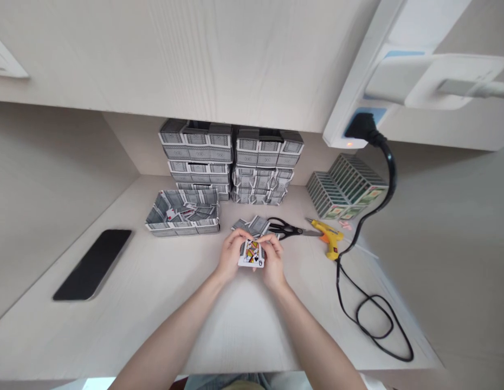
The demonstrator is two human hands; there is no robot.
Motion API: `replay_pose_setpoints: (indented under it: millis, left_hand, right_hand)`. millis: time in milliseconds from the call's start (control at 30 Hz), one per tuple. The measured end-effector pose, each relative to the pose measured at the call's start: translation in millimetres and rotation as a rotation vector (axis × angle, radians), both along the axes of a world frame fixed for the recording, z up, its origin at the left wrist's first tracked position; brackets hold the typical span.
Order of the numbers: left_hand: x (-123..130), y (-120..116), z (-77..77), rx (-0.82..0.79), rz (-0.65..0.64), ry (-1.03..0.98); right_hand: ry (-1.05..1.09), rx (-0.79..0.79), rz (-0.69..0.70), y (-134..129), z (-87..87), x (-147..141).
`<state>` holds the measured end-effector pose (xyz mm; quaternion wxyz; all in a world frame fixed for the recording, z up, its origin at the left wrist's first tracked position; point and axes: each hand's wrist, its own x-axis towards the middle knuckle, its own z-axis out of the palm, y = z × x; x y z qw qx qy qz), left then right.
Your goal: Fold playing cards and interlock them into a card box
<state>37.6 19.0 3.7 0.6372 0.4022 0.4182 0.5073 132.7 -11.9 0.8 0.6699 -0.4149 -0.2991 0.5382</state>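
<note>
Both hands [230, 253] [273, 259] gripping queen card [252, 261], loose cards [258, 224] and scissors [297, 231] just beyond

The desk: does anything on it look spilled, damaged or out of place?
Only mildly: loose cards lie in a messy heap by the scissors, unlike the neatly stacked boxes behind. I see no clear spill or damage.

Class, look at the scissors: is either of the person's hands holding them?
No, the scissors lie on the desk, while the left hand and right hand hold a playing card between them.
</note>
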Motion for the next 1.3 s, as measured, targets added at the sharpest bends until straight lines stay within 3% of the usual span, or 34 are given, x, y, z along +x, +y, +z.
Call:
replay_pose_setpoints:
  millis: [133,267,467,700,833,1067,1300]
  left_hand:
    - [-5.3,2.2,3.2,0.054,0.028,0.057]
    - [-12.9,4.3,4.5,0.167,-0.035,0.148]
    - [-17.7,4.8,5.6,0.180,-0.114,0.146]
    - [-34.0,9.2,23.1,0.254,-0.228,0.296]
    - [-37.5,12.3,26.9,0.224,-0.178,0.280]
    - [-24.2,11.3,10.4,0.237,-0.003,0.464]
    - [-20.7,7.3,10.4,0.226,0.063,0.407]
  right_hand:
    - [0.134,0.013,0.106,0.6,4.0,-1.8]
    - [0.209,-0.089,0.055,4.8,4.2,-7.1]
    - [0.062,-0.214,0.357,4.3,5.6,-5.8]
    - [-0.115,-0.101,0.366,6.8,1.4,3.2]
    - [-0.137,-0.069,0.369,9.0,-1.8,2.7]
    - [-0.164,-0.041,0.423,6.6,-0.6,-2.0]
    - [-0.203,-0.027,0.387,4.6,-2.8,-5.6]
